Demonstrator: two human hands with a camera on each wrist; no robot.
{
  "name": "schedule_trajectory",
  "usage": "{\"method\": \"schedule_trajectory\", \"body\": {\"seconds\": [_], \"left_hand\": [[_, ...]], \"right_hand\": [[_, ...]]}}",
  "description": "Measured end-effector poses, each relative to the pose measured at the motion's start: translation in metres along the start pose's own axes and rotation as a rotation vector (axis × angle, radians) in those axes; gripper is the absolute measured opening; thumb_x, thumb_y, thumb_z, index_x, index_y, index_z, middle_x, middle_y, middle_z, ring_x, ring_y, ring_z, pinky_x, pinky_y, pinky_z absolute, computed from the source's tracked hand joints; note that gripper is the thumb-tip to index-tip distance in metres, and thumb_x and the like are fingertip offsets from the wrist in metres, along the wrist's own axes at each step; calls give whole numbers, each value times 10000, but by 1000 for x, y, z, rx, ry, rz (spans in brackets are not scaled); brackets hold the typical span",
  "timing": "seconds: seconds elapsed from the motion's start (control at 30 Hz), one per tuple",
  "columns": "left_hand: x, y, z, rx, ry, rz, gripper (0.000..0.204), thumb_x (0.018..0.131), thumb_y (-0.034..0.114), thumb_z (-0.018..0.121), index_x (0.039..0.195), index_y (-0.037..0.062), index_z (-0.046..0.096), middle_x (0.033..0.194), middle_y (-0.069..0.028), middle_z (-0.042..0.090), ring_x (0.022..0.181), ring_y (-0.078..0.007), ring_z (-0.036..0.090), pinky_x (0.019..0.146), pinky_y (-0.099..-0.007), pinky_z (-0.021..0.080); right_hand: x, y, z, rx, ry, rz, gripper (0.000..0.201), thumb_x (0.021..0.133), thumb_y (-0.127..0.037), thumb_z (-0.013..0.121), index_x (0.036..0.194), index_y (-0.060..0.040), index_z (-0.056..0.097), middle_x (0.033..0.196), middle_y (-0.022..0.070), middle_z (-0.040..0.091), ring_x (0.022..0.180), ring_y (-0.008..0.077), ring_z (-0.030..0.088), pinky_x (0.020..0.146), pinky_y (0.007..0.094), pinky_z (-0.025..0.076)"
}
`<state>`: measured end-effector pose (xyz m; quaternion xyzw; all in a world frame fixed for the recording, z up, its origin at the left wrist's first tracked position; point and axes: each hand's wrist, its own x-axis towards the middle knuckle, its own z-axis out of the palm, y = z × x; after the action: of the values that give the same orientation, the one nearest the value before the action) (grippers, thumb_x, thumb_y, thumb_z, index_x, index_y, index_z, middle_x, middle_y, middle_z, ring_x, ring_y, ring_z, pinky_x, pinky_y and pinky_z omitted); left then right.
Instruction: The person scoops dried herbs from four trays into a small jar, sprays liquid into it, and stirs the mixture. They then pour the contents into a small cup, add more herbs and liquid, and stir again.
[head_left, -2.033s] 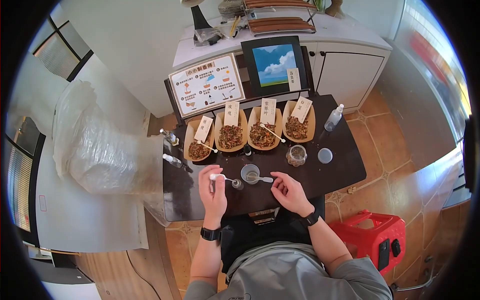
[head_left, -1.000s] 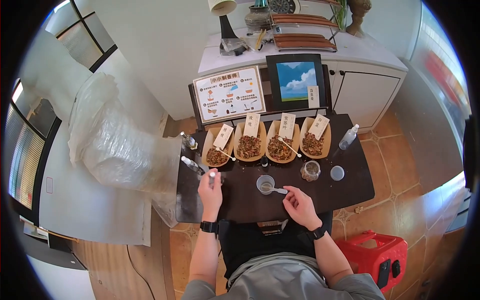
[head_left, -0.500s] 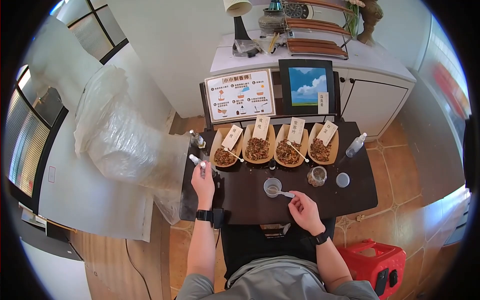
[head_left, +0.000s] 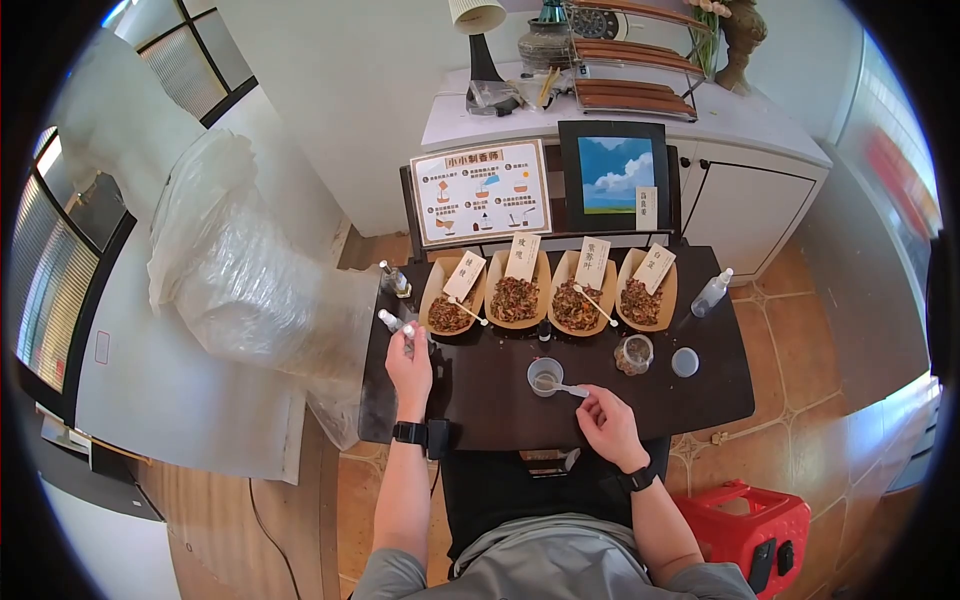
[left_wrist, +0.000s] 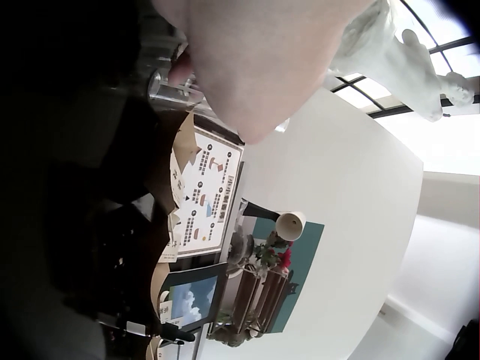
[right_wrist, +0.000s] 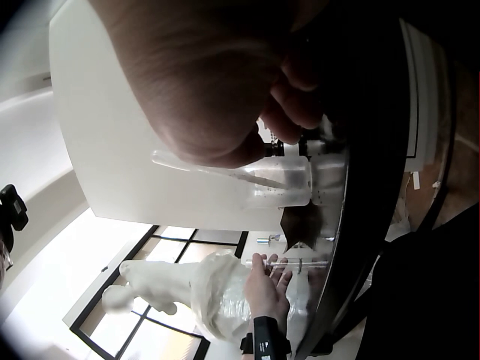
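Observation:
In the head view my left hand (head_left: 407,378) is at the table's left side. Its fingers hold a small clear bottle with a white top (head_left: 408,331), upright beside a similar bottle (head_left: 389,319). The right wrist view shows the left hand (right_wrist: 268,291) from the side, fingers around the bottle. My right hand (head_left: 612,428) rests loosely curled near the table's front edge, fingertips right at the handle end of a pale spatula (head_left: 572,389). The spatula leans in a clear plastic cup (head_left: 544,371). In the right wrist view the right hand covers part of the handle.
Several paper trays (head_left: 437,327) of dried plant bits, with label cards and small spoons, line the table's back. Nearby are a small dark bottle (head_left: 544,329), a jar (head_left: 634,354), its round lid (head_left: 685,361), a spray bottle (head_left: 712,291) and a glass bottle (head_left: 395,279).
My left hand has carried the bottle from beside the cup to the table's left side and turned it upright. My right hand has stayed near the spatula handle. The head view has shifted.

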<state>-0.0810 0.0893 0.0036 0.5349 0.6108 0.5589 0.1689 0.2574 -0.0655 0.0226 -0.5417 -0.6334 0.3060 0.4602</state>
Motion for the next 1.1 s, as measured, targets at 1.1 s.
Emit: {"method": "schedule_trajectory", "body": {"seconds": [1.1], "left_hand": [[24, -16, -35, 110, 20, 5, 517, 989, 118, 692, 1443, 5, 472, 1340, -148, 637, 697, -171, 638, 700, -323, 535]], "right_hand": [[0, 2, 2, -14, 15, -30, 359, 893, -1, 722, 1247, -26, 667, 847, 64, 664, 613, 160, 626, 589, 291, 513]]}}
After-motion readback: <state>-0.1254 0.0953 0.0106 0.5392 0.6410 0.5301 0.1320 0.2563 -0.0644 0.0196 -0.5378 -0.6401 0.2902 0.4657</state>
